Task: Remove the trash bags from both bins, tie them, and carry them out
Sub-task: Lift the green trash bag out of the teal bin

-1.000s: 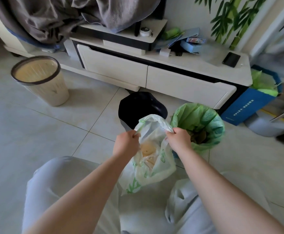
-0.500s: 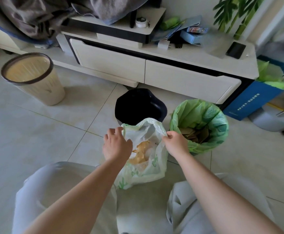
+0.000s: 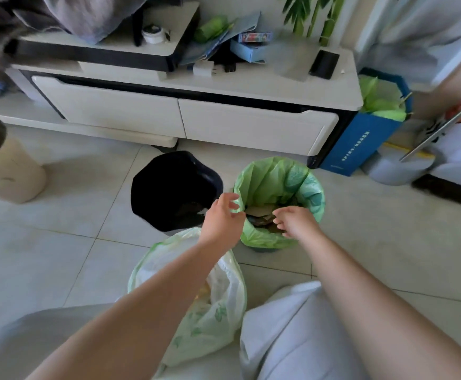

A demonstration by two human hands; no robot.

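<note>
While the white trash bag [image 3: 218, 303] already lies out on the floor between the person's knees, its mouth open and untied, the black bin [image 3: 173, 189] beside it looks emptied, so roughly a third of the job seems done. The green trash bag [image 3: 278, 179] is still in its bin, holding cardboard scraps. Both the left hand [image 3: 222, 218] and the right hand [image 3: 296, 222] hang apart over its near rim, fingers loosely spread, gripping nothing.

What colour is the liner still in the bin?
Green liner, with a faint leaf pattern; head view.
</note>
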